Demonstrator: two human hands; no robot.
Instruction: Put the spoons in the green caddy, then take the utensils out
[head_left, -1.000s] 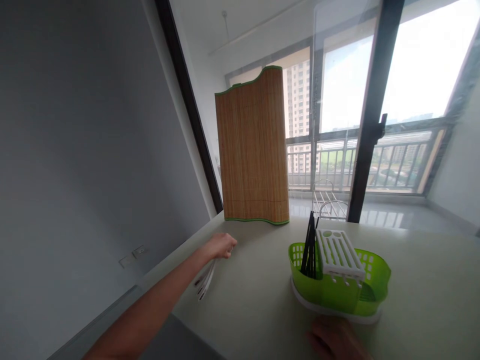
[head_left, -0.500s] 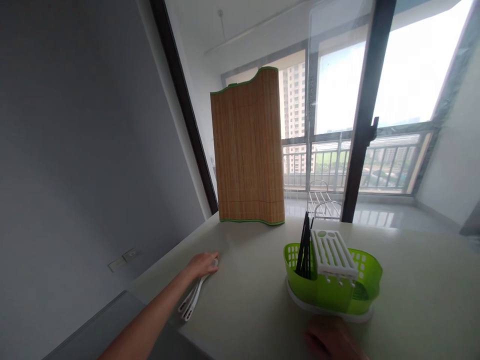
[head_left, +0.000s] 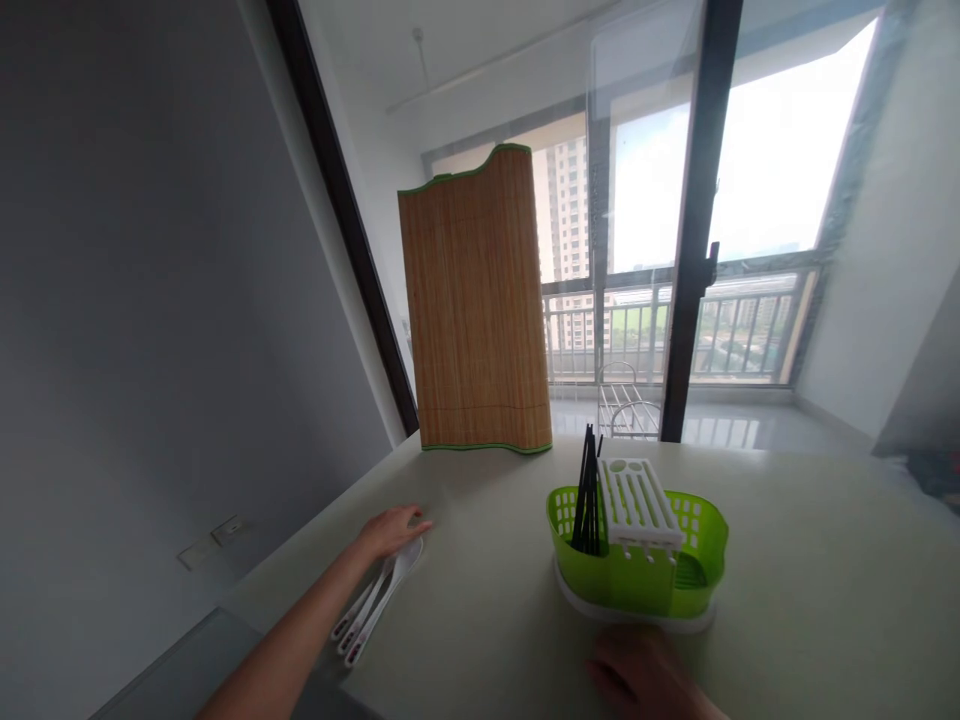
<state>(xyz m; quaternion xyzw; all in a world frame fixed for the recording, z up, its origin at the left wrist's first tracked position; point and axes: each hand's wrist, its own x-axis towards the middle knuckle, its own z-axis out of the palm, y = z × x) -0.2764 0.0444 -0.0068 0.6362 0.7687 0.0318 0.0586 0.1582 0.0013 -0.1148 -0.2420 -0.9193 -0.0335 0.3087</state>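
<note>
Head view: white spoons (head_left: 379, 598) lie under, seemingly touching, left hand (head_left: 390, 529).

left hand (head_left: 390, 530): bare, no glove | left forearm: unsleeved | right hand (head_left: 645, 680): bare

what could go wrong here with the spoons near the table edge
The white spoons under the left hand lie close to the table edge, handles pointing toward it; a careless sweep might knock them off. The right hand rests by the green caddy; a bump could tip its upright black chopsticks.
</note>
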